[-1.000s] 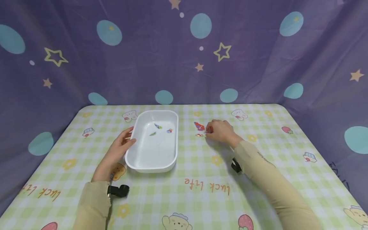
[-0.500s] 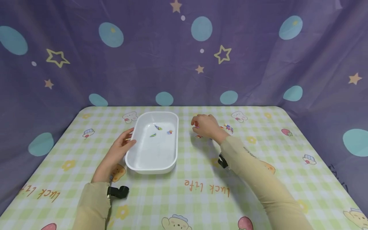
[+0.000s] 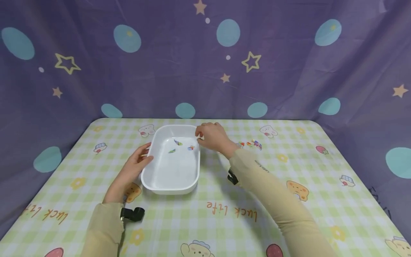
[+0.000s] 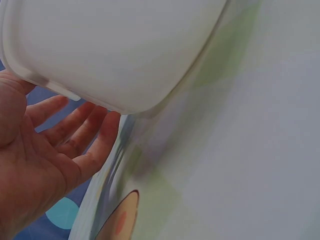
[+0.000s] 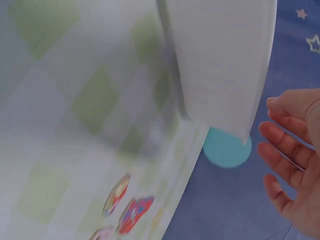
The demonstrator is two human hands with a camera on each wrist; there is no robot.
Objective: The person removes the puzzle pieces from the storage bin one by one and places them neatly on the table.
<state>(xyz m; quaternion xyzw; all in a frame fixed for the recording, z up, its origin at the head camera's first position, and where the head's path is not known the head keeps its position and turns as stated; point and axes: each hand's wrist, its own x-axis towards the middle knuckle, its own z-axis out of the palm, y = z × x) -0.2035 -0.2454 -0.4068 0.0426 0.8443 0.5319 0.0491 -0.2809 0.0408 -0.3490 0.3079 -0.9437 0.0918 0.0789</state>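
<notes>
A white plastic tub (image 3: 170, 186) stands left of centre on the table. My left hand (image 3: 134, 167) holds its left side, the thumb over the rim and the fingers against the outer wall (image 4: 125, 55). Several small colourful pieces lie inside, such as a green one (image 3: 172, 151) and a red-and-blue one (image 3: 191, 147). My right hand (image 3: 213, 136) is at the tub's right rim, thumb and index finger close together. I cannot tell whether a small piece sits between them. In the right wrist view, the fingers (image 5: 285, 145) are bent beside the tub wall (image 5: 220, 65).
To the right of the tub, small flat pieces lie on the checkered cloth, including a purple-and-red one (image 3: 257, 144) and an orange-red one (image 3: 249, 144). The right wrist view shows a red patterned piece (image 5: 135, 215). A purple curtain (image 3: 160, 71) hangs behind the table.
My right hand has moved left from the loose pieces to the tub's right rim, uncovering pieces on the right. My left hand and the tub have stayed put.
</notes>
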